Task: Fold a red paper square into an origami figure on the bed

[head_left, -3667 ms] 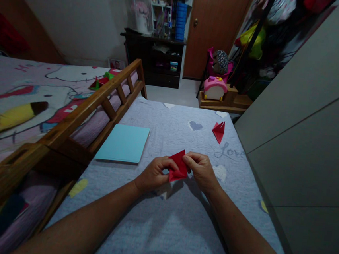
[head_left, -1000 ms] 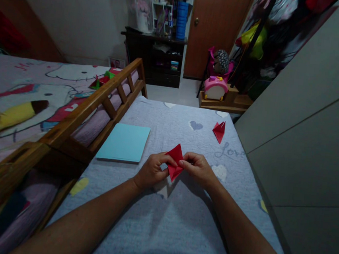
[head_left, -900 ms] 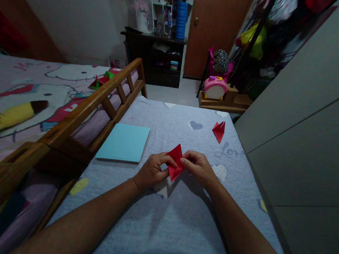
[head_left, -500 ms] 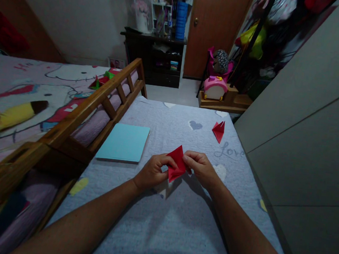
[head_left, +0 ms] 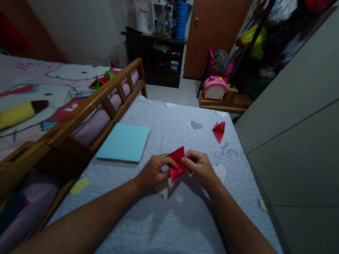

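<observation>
Matt red paper [head_left: 177,164] on nubbly cloth bedspread [head_left: 160,222]; glossy wooden rail [head_left: 100,96].

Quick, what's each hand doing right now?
Left hand: closed, pinching the red folded paper.
Right hand: closed, pinching the same red folded paper from its other side.

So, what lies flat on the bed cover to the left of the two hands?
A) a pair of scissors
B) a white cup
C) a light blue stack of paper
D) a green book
C: a light blue stack of paper lies flat on the bed cover, left of the left hand and right hand, which pinch a folded red paper between them.
</observation>
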`<state>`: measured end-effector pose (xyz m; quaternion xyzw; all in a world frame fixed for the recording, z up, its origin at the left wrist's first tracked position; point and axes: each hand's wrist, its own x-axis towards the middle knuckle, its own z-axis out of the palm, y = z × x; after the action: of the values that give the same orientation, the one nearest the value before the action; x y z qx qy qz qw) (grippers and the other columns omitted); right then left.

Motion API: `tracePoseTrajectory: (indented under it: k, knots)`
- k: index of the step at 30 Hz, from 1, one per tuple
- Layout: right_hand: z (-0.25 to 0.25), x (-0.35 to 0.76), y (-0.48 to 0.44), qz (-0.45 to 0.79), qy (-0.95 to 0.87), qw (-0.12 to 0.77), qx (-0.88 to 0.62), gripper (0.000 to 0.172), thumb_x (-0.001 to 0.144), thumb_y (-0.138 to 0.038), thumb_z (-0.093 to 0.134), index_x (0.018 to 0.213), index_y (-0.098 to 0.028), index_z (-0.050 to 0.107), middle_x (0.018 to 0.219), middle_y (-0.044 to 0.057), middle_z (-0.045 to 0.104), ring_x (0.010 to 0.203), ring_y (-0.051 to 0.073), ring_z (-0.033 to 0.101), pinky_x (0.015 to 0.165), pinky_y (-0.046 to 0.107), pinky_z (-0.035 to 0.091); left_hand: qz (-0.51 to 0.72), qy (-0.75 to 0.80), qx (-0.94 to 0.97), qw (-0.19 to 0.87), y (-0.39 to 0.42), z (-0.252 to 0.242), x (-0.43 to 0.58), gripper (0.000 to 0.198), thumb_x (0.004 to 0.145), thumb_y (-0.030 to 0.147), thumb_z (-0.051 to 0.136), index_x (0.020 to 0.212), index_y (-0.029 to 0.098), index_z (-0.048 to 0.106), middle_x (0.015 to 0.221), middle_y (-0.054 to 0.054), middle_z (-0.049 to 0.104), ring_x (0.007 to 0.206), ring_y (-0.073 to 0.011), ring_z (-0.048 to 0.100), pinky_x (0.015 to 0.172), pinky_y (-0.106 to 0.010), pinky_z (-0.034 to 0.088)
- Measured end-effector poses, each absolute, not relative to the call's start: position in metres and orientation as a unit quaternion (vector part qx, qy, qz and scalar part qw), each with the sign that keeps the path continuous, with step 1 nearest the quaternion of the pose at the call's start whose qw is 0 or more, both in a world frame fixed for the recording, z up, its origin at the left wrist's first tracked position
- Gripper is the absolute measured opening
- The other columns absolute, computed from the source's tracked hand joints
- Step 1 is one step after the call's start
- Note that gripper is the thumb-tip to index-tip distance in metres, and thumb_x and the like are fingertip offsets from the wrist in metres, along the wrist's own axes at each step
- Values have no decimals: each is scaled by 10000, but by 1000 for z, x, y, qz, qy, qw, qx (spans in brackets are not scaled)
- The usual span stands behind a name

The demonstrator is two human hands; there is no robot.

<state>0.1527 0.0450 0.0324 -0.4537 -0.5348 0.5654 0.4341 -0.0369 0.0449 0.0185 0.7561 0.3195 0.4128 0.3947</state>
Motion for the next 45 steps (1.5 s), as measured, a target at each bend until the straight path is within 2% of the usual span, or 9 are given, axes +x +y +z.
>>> tracePoseTrajectory:
  k: [5, 12, 18, 25, 30, 34, 40, 45]
  knots:
    - [32, 154, 44, 563, -555, 411, -454, 234, 743, -385, 707, 656, -183, 627, 573, -33, 534, 536, 100, 431, 523, 239, 315, 431, 323, 768, 348, 45, 20, -38, 118, 797, 108, 644, 830, 184, 728, 831, -38, 730, 765, -161, 677, 708, -258, 491]
    - [32, 160, 45, 553, -587, 389, -446, 203, 750, -366, 713, 703, -177, 653, 652, -15, 601, 597, 114, 485, 590, 253, 351, 432, 331, 764, 347, 44, 20, -39, 95, 783, 116, 667, 821, 179, 728, 795, -35, 732, 727, -160, 673, 678, -255, 487]
    - [33, 165, 45, 554, -601, 348, -458, 236, 761, -382, 689, 677, -168, 636, 582, -35, 516, 551, 100, 409, 535, 244, 280, 436, 329, 758, 358, 45, 22, -39, 44, 780, 133, 689, 791, 162, 719, 755, -36, 726, 682, -147, 658, 644, -240, 471]
    - [35, 170, 47, 543, -621, 331, -458, 258, 764, -390, 691, 661, -162, 630, 560, -44, 486, 538, 91, 387, 525, 242, 266, 434, 317, 758, 369, 44, 19, -38, 45, 777, 131, 686, 796, 163, 712, 760, -32, 721, 702, -148, 656, 661, -245, 477]
    - [34, 170, 47, 537, -629, 334, -452, 249, 763, -379, 684, 649, -166, 620, 548, -48, 474, 527, 90, 381, 517, 243, 257, 427, 316, 758, 379, 44, 20, -39, 28, 779, 141, 691, 796, 159, 706, 772, -37, 722, 706, -149, 658, 666, -248, 478]
    - [34, 170, 47, 542, -623, 349, -444, 207, 765, -350, 676, 676, -168, 633, 582, -37, 519, 549, 98, 415, 543, 249, 298, 415, 309, 761, 391, 43, 23, -37, 25, 780, 143, 688, 793, 158, 703, 763, -34, 719, 704, -147, 653, 670, -250, 477]
    - [38, 169, 47, 559, -595, 398, -419, 171, 762, -314, 685, 681, -175, 628, 641, -21, 571, 597, 110, 471, 596, 262, 357, 390, 295, 760, 428, 39, 24, -35, 56, 769, 115, 673, 782, 164, 696, 784, -31, 725, 725, -143, 654, 695, -254, 480]
    - [41, 166, 47, 558, -560, 442, -423, 141, 730, -279, 683, 650, -182, 618, 598, -38, 555, 549, 94, 449, 550, 243, 341, 354, 293, 767, 447, 37, 24, -33, 91, 750, 100, 660, 789, 168, 704, 788, -26, 726, 732, -144, 653, 712, -263, 483]
